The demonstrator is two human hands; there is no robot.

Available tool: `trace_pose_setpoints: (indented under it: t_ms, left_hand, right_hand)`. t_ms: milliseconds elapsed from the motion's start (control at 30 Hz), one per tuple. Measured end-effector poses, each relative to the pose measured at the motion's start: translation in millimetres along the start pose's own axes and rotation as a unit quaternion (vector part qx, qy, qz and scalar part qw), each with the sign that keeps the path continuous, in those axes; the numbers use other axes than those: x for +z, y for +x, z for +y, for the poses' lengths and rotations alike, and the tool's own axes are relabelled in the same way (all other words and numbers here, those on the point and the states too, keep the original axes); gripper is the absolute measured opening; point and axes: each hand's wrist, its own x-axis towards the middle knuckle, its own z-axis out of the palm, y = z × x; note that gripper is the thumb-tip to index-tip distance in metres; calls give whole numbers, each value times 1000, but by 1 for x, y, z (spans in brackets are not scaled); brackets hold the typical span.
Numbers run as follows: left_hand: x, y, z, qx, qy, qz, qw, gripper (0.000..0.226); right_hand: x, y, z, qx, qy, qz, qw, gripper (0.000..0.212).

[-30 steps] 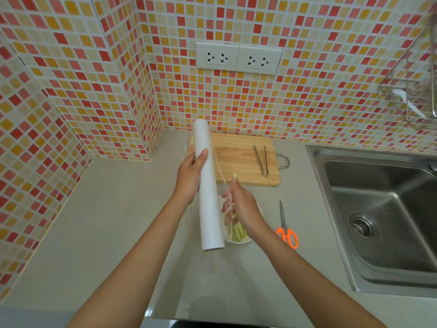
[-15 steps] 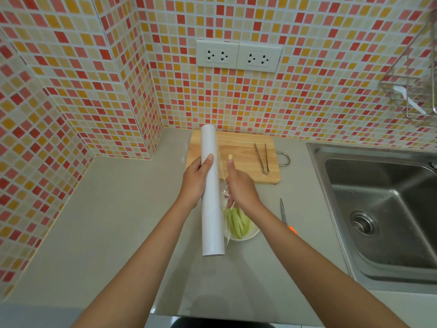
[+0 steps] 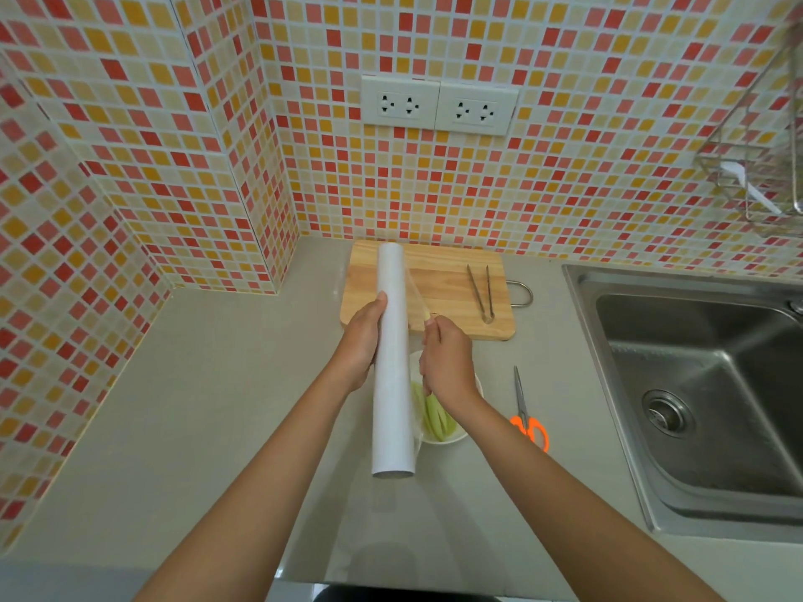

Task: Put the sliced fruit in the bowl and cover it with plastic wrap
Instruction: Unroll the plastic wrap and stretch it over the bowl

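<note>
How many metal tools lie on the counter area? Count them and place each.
2. The tongs lie on the cutting board; the orange-handled scissors lie on the counter right of the bowl. Nothing else shows.

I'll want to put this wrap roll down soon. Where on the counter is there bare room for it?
Bare counter stretches left of the roll, from the tiled corner to the near edge. A narrower strip lies between the scissors and the sink. It is crowded around the bowl, the scissors, and the cutting board with its tongs.
</note>
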Motion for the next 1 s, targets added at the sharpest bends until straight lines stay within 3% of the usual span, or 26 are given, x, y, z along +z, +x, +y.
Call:
trace_pose_setpoints:
  t_ms: [133, 300, 467, 633, 800, 1000]
  left_hand:
    - [2, 0, -4, 20, 31, -9, 999, 44]
    - [-6, 1, -7, 24, 23, 17, 999, 39]
    - [-10, -3, -11, 8, -26, -10, 1000, 29]
    - [-5, -6, -12, 45, -14, -2, 999, 25]
    - [9, -8, -18, 83, 45, 7, 996, 13]
    - [18, -14, -20, 99, 67, -3, 993, 24]
  right_hand:
    - [-2, 1, 3, -36, -47, 9, 998, 35]
    - [-9, 7, 6, -22, -42, 30, 998, 33]
    - [-15, 9, 13, -2, -16, 33, 999, 34]
    - [-26, 14, 6, 43, 48, -35, 997, 48]
    - [-32, 56, -27, -34, -140, 11, 989, 61]
    - [-26, 86, -38, -82, -308, -22, 948, 31]
